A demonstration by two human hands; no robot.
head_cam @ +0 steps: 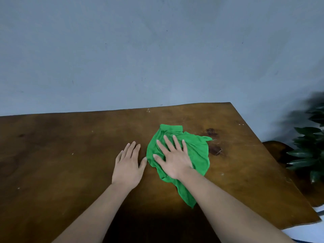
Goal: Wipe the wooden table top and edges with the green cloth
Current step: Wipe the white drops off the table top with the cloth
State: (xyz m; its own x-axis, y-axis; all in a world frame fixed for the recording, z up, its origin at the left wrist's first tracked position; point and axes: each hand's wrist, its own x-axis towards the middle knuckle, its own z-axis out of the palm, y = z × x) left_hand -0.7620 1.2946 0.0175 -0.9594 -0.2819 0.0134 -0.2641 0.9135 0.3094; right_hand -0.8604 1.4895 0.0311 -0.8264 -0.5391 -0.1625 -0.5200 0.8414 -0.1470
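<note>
A crumpled green cloth (196,151) lies on the brown wooden table (61,155), right of its middle. My right hand (172,159) rests flat on the cloth with fingers spread, pressing it to the top without gripping it. Just left of the cloth, my left hand (128,163) lies flat on the bare wood, fingers together, thumb almost touching the cloth's edge. A tail of the cloth trails toward me beside my right forearm.
Dark stains (214,149) mark the wood right of the cloth, and pale specks dot the top. The table's far edge meets a grey-blue wall (140,50). A dark green leafy plant (310,148) stands beyond the right edge.
</note>
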